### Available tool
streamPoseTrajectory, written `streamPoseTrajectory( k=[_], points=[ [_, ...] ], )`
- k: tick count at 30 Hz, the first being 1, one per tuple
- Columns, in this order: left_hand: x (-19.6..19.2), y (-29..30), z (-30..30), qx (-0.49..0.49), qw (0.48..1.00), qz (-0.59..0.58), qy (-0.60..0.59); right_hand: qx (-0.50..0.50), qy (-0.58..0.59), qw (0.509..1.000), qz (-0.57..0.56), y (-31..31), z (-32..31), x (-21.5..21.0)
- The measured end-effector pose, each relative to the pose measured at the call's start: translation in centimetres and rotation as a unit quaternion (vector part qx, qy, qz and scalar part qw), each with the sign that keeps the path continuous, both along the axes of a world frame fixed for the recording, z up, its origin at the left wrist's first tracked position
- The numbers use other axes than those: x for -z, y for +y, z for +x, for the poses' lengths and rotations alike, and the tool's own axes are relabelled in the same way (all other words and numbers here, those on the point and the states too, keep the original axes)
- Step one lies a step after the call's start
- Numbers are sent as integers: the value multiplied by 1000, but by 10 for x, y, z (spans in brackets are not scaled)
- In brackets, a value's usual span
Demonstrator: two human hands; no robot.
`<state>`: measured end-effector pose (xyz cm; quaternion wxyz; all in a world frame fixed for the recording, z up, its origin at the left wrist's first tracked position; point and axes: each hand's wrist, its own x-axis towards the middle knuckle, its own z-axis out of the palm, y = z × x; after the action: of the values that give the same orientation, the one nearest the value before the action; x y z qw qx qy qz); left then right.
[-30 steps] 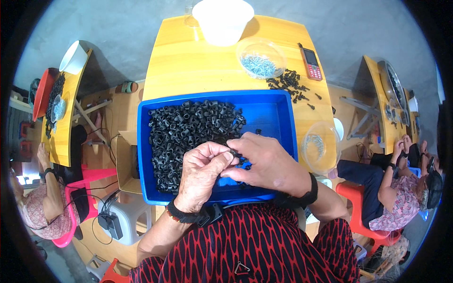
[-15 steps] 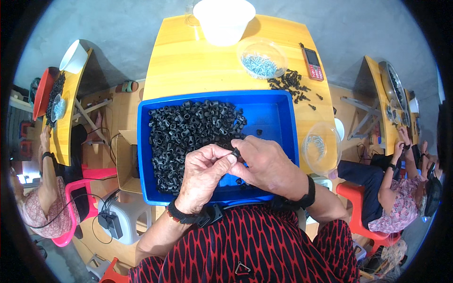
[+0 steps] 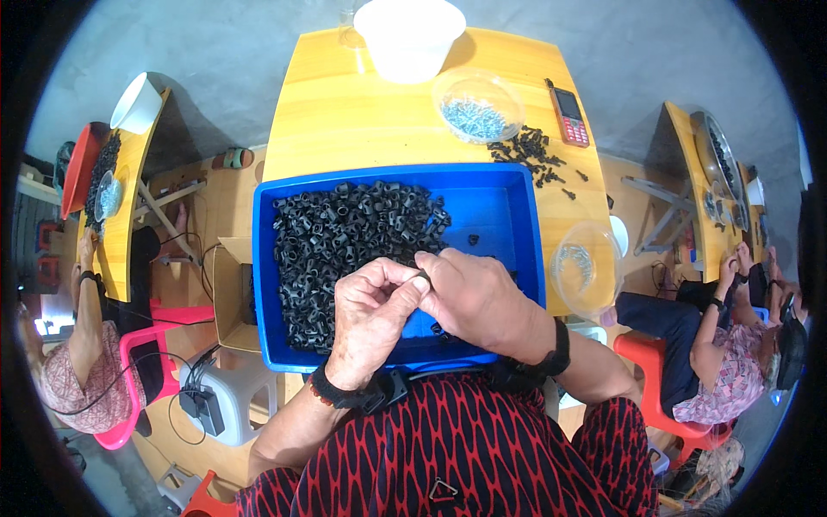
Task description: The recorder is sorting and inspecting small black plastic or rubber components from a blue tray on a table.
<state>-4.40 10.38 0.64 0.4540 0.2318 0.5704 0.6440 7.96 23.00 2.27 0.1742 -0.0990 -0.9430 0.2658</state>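
1. Fingers (image 3: 405, 299) of the left hand (image 3: 366, 319) appear to pinch a small dark part (image 3: 424, 276) between thumb and forefinger.
2. On its other side, the right hand (image 3: 487, 297) has its fingers curled in close, tips meeting the left's; how they grip is hidden.
3. That part sits above the blue tray (image 3: 536, 233), whose left side is heaped with black plastic pieces (image 3: 345, 233). The tray is at the near side of the bench (image 3: 362, 129).
4. Beyond the tray lie a loose pile of dark pieces (image 3: 527, 153) and a clear dish (image 3: 512, 90) of small silvery-blue pieces.
5. My reading: the step in hand is two-handed work on one part, perhaps fitting or turning it.
6. The next move seems to call for a steady left pinch and light, controlled pressure from the right.
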Motion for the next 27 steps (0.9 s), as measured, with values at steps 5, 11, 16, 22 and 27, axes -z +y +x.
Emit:
streamPoseTrajectory(
  k=[5, 11, 16, 22, 27],
  points=[
    [-3, -1, 0, -67, 985, 90, -132, 23, -1, 978, -207, 27, 1, -9],
    [-9, -30, -8, -154, 971, 172, -58, 27, -23, 990, -134, 42, 15, -1],
    [-14, -71, -37, -286, 930, 213, 84, -55, -111, 987, -102, 33, 10, 5],
    [7, -131, -82, -473, 867, 145, 64, -117, -203, 969, -78, 24, -4, 4],
    [71, -178, -132, -511, 853, 74, -77, -113, -219, 968, -46, 25, 1, 7]
  ],
)
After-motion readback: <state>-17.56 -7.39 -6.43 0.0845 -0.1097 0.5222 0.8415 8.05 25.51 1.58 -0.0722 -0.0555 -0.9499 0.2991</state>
